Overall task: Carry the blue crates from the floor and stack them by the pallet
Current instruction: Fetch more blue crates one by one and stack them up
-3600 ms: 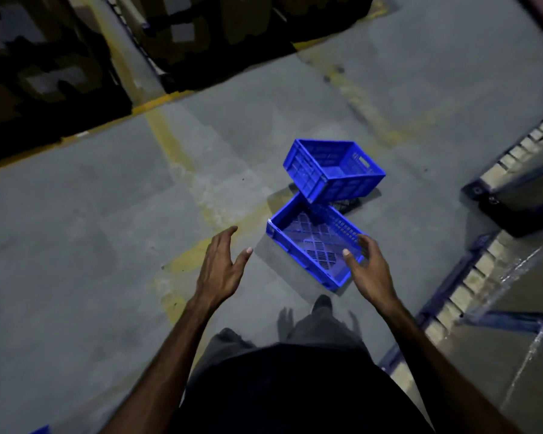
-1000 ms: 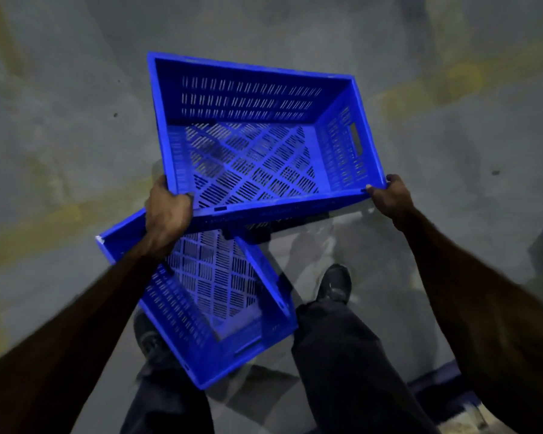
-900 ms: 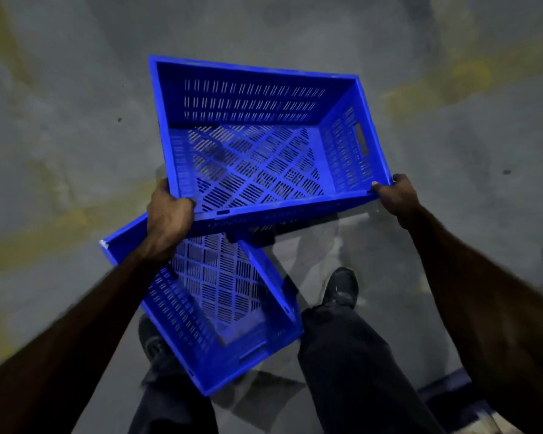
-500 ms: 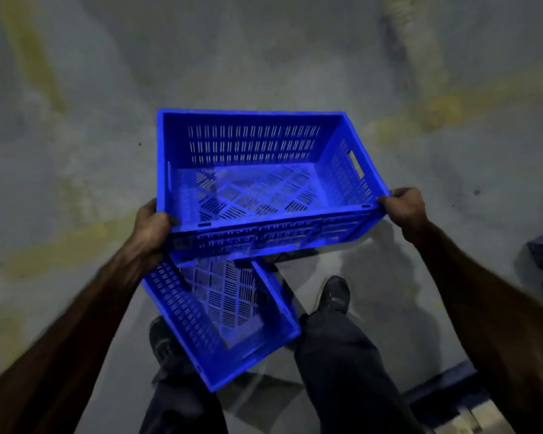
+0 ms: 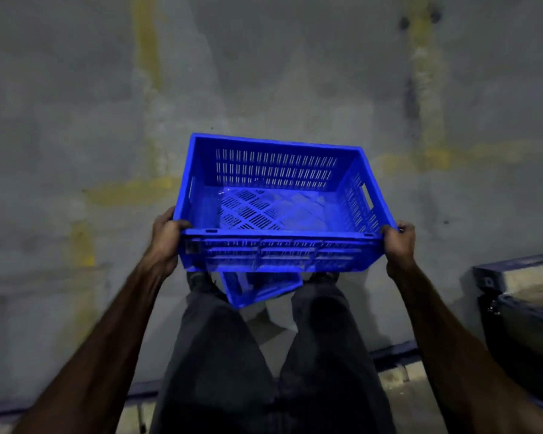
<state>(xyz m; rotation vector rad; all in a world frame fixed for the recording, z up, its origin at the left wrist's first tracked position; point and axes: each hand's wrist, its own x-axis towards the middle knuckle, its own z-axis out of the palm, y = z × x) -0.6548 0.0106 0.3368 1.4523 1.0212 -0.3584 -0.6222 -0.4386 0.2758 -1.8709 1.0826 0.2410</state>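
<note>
Blue crate (image 5: 279,211), slatted, nothing inside, held level above the concrete floor (image 5: 76,120); left hand (image 5: 166,242) and right hand (image 5: 398,244) grip its near corners. Second blue crate (image 5: 257,288) sits partly hidden directly beneath it.

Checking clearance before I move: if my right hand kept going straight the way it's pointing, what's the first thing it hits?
The right hand already grips the lifted blue crate at its near right corner. Beyond it, only concrete floor shows; depth is unclear.
</note>
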